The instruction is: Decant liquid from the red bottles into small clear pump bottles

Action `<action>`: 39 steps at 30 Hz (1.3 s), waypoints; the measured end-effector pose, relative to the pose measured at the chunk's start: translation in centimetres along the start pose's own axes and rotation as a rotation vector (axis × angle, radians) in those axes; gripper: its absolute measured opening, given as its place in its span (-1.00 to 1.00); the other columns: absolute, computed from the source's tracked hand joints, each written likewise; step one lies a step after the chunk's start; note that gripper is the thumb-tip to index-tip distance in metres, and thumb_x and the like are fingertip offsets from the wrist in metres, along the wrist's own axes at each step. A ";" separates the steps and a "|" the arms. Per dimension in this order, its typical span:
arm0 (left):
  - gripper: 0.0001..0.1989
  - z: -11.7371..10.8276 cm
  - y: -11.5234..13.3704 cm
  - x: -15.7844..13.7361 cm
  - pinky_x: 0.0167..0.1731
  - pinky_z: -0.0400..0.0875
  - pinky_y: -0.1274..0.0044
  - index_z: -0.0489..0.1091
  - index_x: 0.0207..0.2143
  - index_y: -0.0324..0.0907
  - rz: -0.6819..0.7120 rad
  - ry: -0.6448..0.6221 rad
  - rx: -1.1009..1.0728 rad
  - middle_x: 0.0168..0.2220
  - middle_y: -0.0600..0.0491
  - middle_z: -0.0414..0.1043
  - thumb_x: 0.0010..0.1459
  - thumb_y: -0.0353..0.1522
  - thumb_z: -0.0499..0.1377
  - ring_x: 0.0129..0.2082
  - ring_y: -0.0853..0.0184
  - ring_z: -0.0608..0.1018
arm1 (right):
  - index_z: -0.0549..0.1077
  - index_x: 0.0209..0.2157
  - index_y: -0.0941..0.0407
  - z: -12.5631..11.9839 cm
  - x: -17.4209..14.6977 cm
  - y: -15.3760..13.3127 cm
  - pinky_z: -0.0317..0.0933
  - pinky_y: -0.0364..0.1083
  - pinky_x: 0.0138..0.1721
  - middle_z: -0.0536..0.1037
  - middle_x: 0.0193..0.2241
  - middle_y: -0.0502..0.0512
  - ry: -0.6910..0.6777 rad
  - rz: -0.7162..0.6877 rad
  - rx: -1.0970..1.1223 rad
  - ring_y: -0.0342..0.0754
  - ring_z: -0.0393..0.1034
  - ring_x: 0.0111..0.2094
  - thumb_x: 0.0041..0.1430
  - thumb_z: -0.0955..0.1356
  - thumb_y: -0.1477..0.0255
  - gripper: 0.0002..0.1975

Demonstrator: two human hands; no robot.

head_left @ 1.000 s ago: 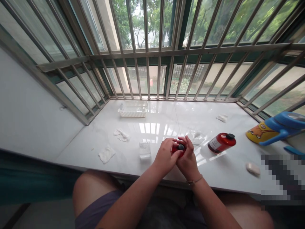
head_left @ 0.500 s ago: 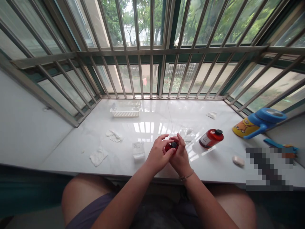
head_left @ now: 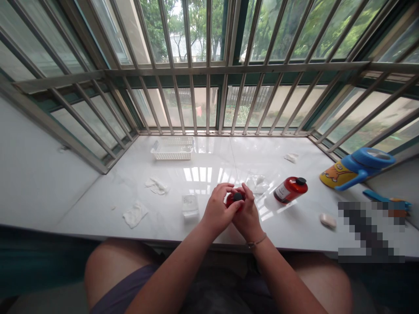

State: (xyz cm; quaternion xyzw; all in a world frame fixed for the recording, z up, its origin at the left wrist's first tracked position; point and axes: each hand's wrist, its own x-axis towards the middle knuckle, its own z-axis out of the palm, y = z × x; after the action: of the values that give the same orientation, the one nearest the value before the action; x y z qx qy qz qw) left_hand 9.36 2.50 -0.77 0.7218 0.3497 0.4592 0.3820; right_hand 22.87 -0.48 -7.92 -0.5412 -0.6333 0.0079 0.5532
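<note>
Between my hands, near the table's front edge, is a small red bottle [head_left: 231, 199] with a black cap facing up toward me. My left hand [head_left: 218, 206] wraps its near and left side, thumb reaching across below the cap. My right hand [head_left: 249, 214], with a thin bracelet at the wrist, curls round the right side. Most of the bottle's body is hidden by the fingers. A larger red bottle [head_left: 290, 190] with a black cap and white label stands to the right. Left of my hands is a clear plastic box [head_left: 190, 206].
A white perforated basket [head_left: 173, 150] stands by the barred window. Crumpled white tissues [head_left: 135, 213] lie at left, and clear plastic wrap [head_left: 258, 184] lies beyond my hands. A blue-and-yellow bottle [head_left: 356, 168] and a pale oblong piece [head_left: 327, 220] are at right. Part of the right side is pixelated.
My left fingers have drawn in closer round the small red bottle, and its black cap sits slightly further left. The other things stay where they were.
</note>
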 end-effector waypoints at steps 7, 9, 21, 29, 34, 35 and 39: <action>-0.76 -6.2 0.5 -2.0 0.23 0.45 0.22 0.49 0.00 -0.06 0.121 0.162 0.277 0.13 -0.07 0.52 0.30 -0.36 0.34 0.19 0.12 0.55 | 0.06 0.44 0.00 -0.7 0.6 -0.7 0.55 0.22 0.04 0.46 0.07 0.25 -0.060 0.004 -0.003 0.15 0.49 0.07 0.24 0.52 0.35 -0.13; -0.79 -9.5 -0.6 -3.5 0.18 0.49 0.25 0.48 0.00 -0.06 0.101 0.258 0.428 0.10 -0.04 0.56 0.32 -0.35 0.31 0.15 0.13 0.59 | 0.11 0.41 0.01 -0.8 0.7 -0.8 0.54 0.22 0.06 0.47 0.06 0.24 -0.073 -0.003 -0.018 0.16 0.49 0.07 0.23 0.52 0.35 -0.18; -0.80 -21.4 -8.5 -8.4 -0.02 0.50 0.28 0.57 -0.10 -0.14 -0.370 -0.233 1.120 -0.13 -0.11 0.59 0.20 -0.42 0.32 -0.06 0.00 0.61 | 0.31 0.21 0.02 -1.0 1.0 -1.0 0.52 0.23 0.04 0.49 0.01 0.21 -0.095 -0.027 -0.074 0.18 0.49 0.03 0.27 0.49 0.33 -0.47; -0.24 -19.5 -10.0 -8.1 0.20 0.48 0.14 0.38 0.26 -0.07 -0.136 -0.085 0.843 0.18 -0.13 0.52 0.04 -0.19 0.53 0.18 -0.06 0.55 | 0.32 0.19 0.03 -0.8 1.2 -1.4 0.50 0.22 0.04 0.49 0.00 0.22 -0.093 -0.038 -0.085 0.18 0.47 0.04 0.28 0.49 0.33 -0.48; -0.16 -16.4 -9.6 -7.5 0.32 0.39 0.05 0.28 0.33 0.00 -0.075 -0.046 0.720 0.29 -0.11 0.44 0.06 -0.20 0.53 0.31 -0.07 0.47 | 0.32 0.19 0.02 -0.6 1.1 -1.4 0.50 0.23 0.04 0.49 0.00 0.21 -0.071 -0.044 -0.085 0.18 0.47 0.03 0.29 0.49 0.29 -0.49; -0.17 -15.7 -9.4 -7.4 0.32 0.39 0.05 0.28 0.33 0.00 -0.092 -0.041 0.698 0.29 -0.11 0.44 0.07 -0.22 0.52 0.31 -0.06 0.47 | 0.32 0.19 0.03 -0.6 1.1 -1.4 0.50 0.24 0.05 0.49 0.00 0.21 -0.071 -0.051 -0.081 0.18 0.47 0.03 0.29 0.49 0.28 -0.48; -0.28 -13.5 -9.1 -7.0 0.28 0.45 0.09 0.31 0.30 0.01 -0.187 0.011 0.594 0.26 -0.08 0.47 0.12 -0.31 0.47 0.28 -0.01 0.51 | 0.31 0.20 0.03 -0.8 1.2 -1.2 0.49 0.27 0.07 0.48 0.02 0.24 -0.090 -0.072 -0.065 0.20 0.46 0.05 0.27 0.53 0.25 -0.43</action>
State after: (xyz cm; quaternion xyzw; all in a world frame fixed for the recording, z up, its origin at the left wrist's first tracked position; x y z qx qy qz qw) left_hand -6.90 3.82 -7.63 0.7640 0.5355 0.3038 0.1928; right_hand 22.89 -0.62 -6.06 -0.5349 -0.6766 -0.0084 0.5060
